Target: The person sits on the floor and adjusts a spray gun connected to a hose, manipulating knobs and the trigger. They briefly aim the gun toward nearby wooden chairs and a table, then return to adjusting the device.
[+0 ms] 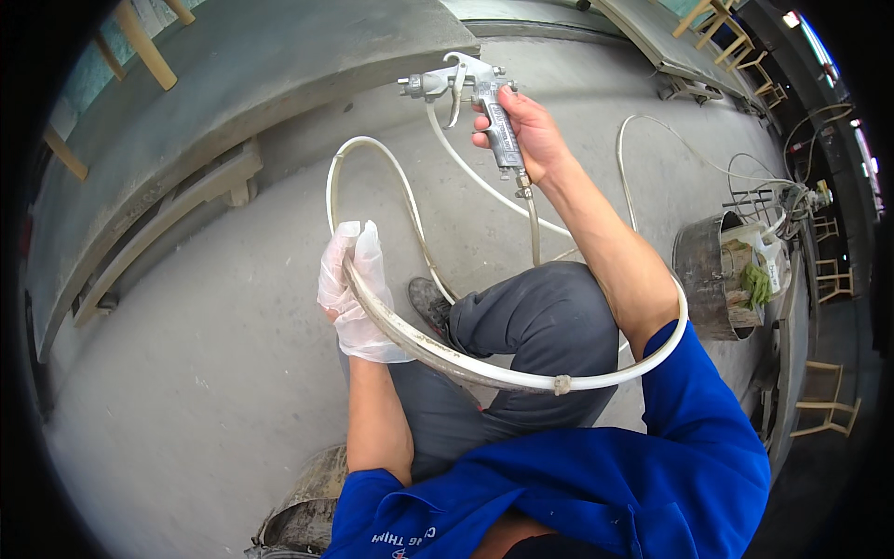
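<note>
My bare right hand is wrapped around the handle of a silver spray gun, held up with its nozzle toward the left. A hose runs down from the fitting under the handle, and a white hose hangs from the nozzle end. In a thin clear plastic glove, my left hand grips a looped pair of hoses, one white and one greyish, bound by a clip. The loop curves over my lap to my right elbow. Parts of the left fingers are hidden by the glove's folds.
On the left stands a long grey bench with wooden legs of furniture on it. At right, a metal drum holds rags and a plastic bag; hoses trail across the concrete floor. Another worn drum is beside me, lower left.
</note>
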Available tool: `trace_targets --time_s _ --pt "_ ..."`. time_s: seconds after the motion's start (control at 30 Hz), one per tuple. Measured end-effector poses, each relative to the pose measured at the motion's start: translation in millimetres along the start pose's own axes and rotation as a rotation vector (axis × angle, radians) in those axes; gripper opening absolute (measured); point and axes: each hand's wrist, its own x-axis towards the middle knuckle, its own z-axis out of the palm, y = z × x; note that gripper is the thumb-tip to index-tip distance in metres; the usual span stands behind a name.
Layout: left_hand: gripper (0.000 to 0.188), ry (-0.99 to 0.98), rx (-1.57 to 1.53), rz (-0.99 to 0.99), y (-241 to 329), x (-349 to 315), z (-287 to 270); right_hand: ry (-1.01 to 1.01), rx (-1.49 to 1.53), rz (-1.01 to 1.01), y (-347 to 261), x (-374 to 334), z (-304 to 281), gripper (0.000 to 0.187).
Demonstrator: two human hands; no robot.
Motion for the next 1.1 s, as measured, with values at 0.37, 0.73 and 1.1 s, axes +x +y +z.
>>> trace_targets --time_s 0.37,0.73,1.1 --pt "0.032 0.019 -0.041 -0.017 0 8 -3 -0.037 -0.047 0.007 -3 -4 9 0.031" --pt "0.048 -0.184 0.112 0.256 -17 1 -22 -0.053 -0.644 -0.135 18 -12 38 0.029" --pt "0.058 -0.290 -0.094 0.200 -108 37 -60 -0.075 -1.088 -0.381 40 -4 54 0.025"
